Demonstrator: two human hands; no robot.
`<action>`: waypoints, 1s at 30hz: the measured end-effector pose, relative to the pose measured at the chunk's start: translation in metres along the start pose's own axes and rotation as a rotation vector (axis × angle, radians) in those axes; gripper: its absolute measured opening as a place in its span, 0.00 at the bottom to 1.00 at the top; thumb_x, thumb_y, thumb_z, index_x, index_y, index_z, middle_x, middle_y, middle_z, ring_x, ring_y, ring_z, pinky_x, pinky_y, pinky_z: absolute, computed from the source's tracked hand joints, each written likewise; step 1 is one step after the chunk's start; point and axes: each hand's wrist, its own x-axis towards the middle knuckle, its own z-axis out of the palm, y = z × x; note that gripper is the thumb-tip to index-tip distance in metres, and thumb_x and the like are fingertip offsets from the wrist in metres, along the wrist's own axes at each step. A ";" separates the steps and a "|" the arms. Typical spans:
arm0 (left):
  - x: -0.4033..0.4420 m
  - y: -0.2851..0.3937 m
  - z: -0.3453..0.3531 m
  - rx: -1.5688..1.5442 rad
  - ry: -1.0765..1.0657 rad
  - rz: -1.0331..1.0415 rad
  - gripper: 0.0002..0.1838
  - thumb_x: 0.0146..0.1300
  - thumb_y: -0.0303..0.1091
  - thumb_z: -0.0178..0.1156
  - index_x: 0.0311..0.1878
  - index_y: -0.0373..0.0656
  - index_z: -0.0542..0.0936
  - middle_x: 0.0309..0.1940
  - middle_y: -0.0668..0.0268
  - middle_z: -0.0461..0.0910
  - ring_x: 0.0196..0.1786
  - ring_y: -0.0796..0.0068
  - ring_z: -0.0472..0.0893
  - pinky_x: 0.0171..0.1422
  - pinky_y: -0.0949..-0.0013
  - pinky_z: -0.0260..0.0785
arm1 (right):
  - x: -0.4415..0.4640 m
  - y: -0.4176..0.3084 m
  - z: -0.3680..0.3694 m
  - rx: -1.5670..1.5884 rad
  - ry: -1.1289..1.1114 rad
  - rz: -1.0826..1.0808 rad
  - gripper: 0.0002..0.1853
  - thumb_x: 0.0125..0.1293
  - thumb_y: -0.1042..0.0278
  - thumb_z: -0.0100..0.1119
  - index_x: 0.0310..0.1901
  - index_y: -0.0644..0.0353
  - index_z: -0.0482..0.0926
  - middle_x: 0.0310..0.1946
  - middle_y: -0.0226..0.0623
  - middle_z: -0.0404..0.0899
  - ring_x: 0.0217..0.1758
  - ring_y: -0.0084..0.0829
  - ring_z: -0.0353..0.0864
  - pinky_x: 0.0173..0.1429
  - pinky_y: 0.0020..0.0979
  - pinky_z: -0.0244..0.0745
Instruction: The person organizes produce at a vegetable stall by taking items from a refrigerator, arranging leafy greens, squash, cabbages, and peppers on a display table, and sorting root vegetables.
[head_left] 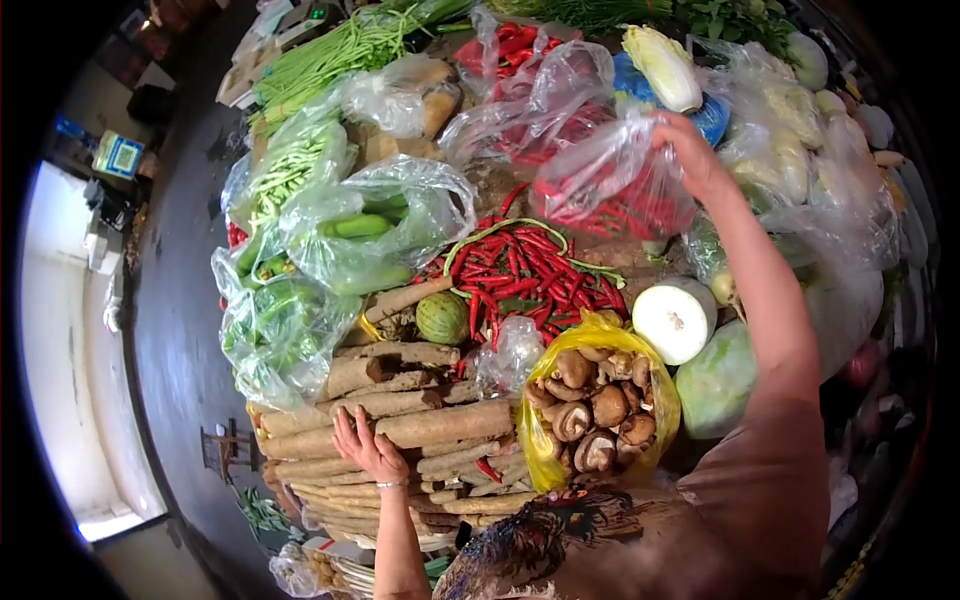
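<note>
My right hand (692,155) reaches to the back and is closed on the top of a clear plastic bag (612,185) with red chili peppers in it. Just below the bag lies a loose heap of red chili peppers (530,275), with a yellow-green string across it. My left hand (372,447) is open, fingers spread, over a stack of long brown roots (440,424). Whether it presses on them I cannot tell. A yellow bag (668,420) full of shiitake mushrooms (608,405) stands in front of me, between my arms.
Clear bags of green vegetables (385,225) lie at the left, green beans (330,70) behind them. A cut white gourd (674,320) and a pale green cabbage (718,382) lie under my right arm. A napa cabbage (662,68) is at the back, a small round melon (442,317) mid-stall.
</note>
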 end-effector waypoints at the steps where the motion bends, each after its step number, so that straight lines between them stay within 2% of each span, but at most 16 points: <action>1: 0.000 -0.002 0.001 0.002 -0.001 0.003 0.27 0.72 0.46 0.36 0.67 0.47 0.72 0.71 0.55 0.64 0.74 0.53 0.59 0.77 0.49 0.39 | 0.001 -0.016 -0.002 0.000 0.010 0.000 0.18 0.54 0.72 0.51 0.48 0.62 0.77 0.33 0.25 0.77 0.35 0.19 0.73 0.46 0.23 0.68; 4: 0.000 -0.001 0.000 -0.001 -0.009 0.002 0.27 0.73 0.47 0.36 0.67 0.47 0.72 0.71 0.55 0.64 0.74 0.53 0.59 0.77 0.48 0.39 | -0.003 -0.041 0.008 0.078 0.067 -0.072 0.18 0.54 0.70 0.52 0.47 0.64 0.78 0.34 0.26 0.77 0.38 0.21 0.74 0.48 0.23 0.68; 7: 0.001 0.001 0.000 0.009 0.008 0.018 0.27 0.73 0.46 0.35 0.67 0.47 0.72 0.70 0.55 0.64 0.74 0.53 0.60 0.77 0.48 0.39 | 0.001 -0.036 0.036 -0.271 -0.084 -0.090 0.18 0.56 0.66 0.55 0.48 0.63 0.79 0.35 0.28 0.79 0.41 0.25 0.76 0.52 0.26 0.70; 8: 0.001 0.001 0.000 0.011 0.007 0.021 0.27 0.73 0.46 0.35 0.67 0.46 0.72 0.70 0.55 0.64 0.74 0.53 0.60 0.77 0.48 0.40 | 0.005 -0.020 0.042 -0.348 -0.183 -0.074 0.19 0.57 0.64 0.56 0.49 0.63 0.79 0.35 0.30 0.79 0.42 0.27 0.77 0.53 0.27 0.70; 10: -0.001 0.000 0.003 0.016 0.012 0.028 0.27 0.73 0.47 0.35 0.67 0.46 0.72 0.70 0.55 0.65 0.73 0.53 0.61 0.77 0.48 0.40 | 0.021 0.043 0.049 -0.643 -0.184 -0.060 0.18 0.58 0.64 0.58 0.50 0.60 0.79 0.42 0.36 0.81 0.46 0.29 0.78 0.55 0.29 0.70; 12: 0.000 -0.003 0.003 0.029 0.019 0.036 0.27 0.73 0.47 0.35 0.67 0.46 0.72 0.70 0.55 0.65 0.73 0.53 0.61 0.77 0.48 0.41 | 0.015 0.072 0.067 -0.595 -0.099 -0.027 0.19 0.58 0.67 0.59 0.52 0.59 0.78 0.47 0.42 0.78 0.52 0.34 0.78 0.58 0.32 0.70; 14: -0.001 -0.002 0.002 0.057 0.008 0.015 0.28 0.74 0.48 0.34 0.66 0.45 0.73 0.70 0.55 0.65 0.73 0.53 0.62 0.76 0.48 0.41 | 0.007 0.077 0.076 -0.724 -0.046 -0.106 0.25 0.58 0.68 0.58 0.59 0.57 0.73 0.58 0.44 0.71 0.61 0.40 0.72 0.64 0.37 0.67; 16: -0.001 0.000 0.002 0.044 0.010 0.018 0.29 0.75 0.51 0.33 0.66 0.45 0.73 0.70 0.54 0.65 0.73 0.53 0.62 0.76 0.48 0.41 | 0.006 0.084 0.081 -0.799 -0.001 -0.150 0.29 0.59 0.65 0.59 0.64 0.56 0.69 0.65 0.45 0.63 0.67 0.41 0.66 0.68 0.37 0.63; 18: -0.002 -0.003 0.004 0.046 0.020 0.019 0.31 0.75 0.53 0.32 0.66 0.45 0.73 0.70 0.54 0.65 0.73 0.53 0.62 0.76 0.48 0.42 | 0.009 0.092 0.089 -0.774 -0.103 0.056 0.35 0.61 0.58 0.59 0.70 0.55 0.62 0.72 0.48 0.52 0.74 0.47 0.57 0.74 0.40 0.57; 19: -0.002 -0.001 0.002 0.037 0.021 0.018 0.31 0.75 0.55 0.31 0.67 0.45 0.73 0.70 0.54 0.65 0.73 0.53 0.62 0.76 0.48 0.42 | 0.010 0.104 0.096 -0.875 -0.190 0.185 0.40 0.62 0.52 0.59 0.73 0.52 0.57 0.76 0.50 0.43 0.78 0.51 0.47 0.77 0.42 0.51; 20: -0.002 -0.001 0.002 0.028 0.024 0.026 0.31 0.75 0.55 0.31 0.67 0.45 0.73 0.70 0.54 0.65 0.73 0.53 0.62 0.76 0.48 0.42 | -0.003 0.093 0.103 -0.870 -0.251 0.177 0.42 0.61 0.51 0.60 0.75 0.51 0.54 0.77 0.51 0.38 0.79 0.52 0.44 0.77 0.44 0.50; 23: -0.001 0.000 0.003 0.050 0.033 0.028 0.31 0.76 0.53 0.32 0.66 0.45 0.73 0.69 0.54 0.66 0.72 0.52 0.63 0.76 0.48 0.43 | -0.006 0.081 0.100 -0.837 -0.386 0.186 0.42 0.60 0.50 0.61 0.74 0.49 0.56 0.77 0.48 0.43 0.79 0.47 0.46 0.77 0.43 0.51; 25: -0.001 0.000 0.002 0.061 0.035 0.031 0.31 0.76 0.53 0.32 0.66 0.44 0.73 0.69 0.53 0.67 0.72 0.52 0.63 0.76 0.48 0.43 | -0.007 0.059 0.085 -0.661 -0.472 0.116 0.41 0.56 0.51 0.66 0.71 0.52 0.63 0.72 0.50 0.57 0.75 0.42 0.57 0.74 0.40 0.57; 26: -0.002 -0.001 0.002 0.075 0.026 0.035 0.31 0.76 0.53 0.32 0.66 0.44 0.73 0.68 0.53 0.67 0.71 0.51 0.64 0.75 0.47 0.44 | -0.001 0.061 0.075 -0.528 -0.365 0.124 0.37 0.55 0.52 0.67 0.66 0.54 0.70 0.63 0.47 0.72 0.67 0.40 0.71 0.69 0.38 0.65; 28: -0.002 -0.002 0.003 0.061 0.035 0.040 0.30 0.75 0.52 0.32 0.66 0.44 0.73 0.68 0.53 0.67 0.71 0.51 0.64 0.75 0.47 0.44 | 0.011 0.048 0.047 -0.424 -0.100 0.101 0.32 0.56 0.54 0.67 0.62 0.56 0.74 0.53 0.45 0.79 0.58 0.42 0.77 0.63 0.38 0.70; 30: -0.002 -0.002 0.003 0.077 0.020 0.026 0.30 0.75 0.52 0.32 0.66 0.44 0.73 0.68 0.53 0.67 0.71 0.51 0.64 0.75 0.46 0.44 | 0.026 0.044 0.014 -0.630 0.348 -0.116 0.30 0.57 0.55 0.67 0.60 0.57 0.74 0.57 0.43 0.75 0.60 0.41 0.75 0.64 0.44 0.66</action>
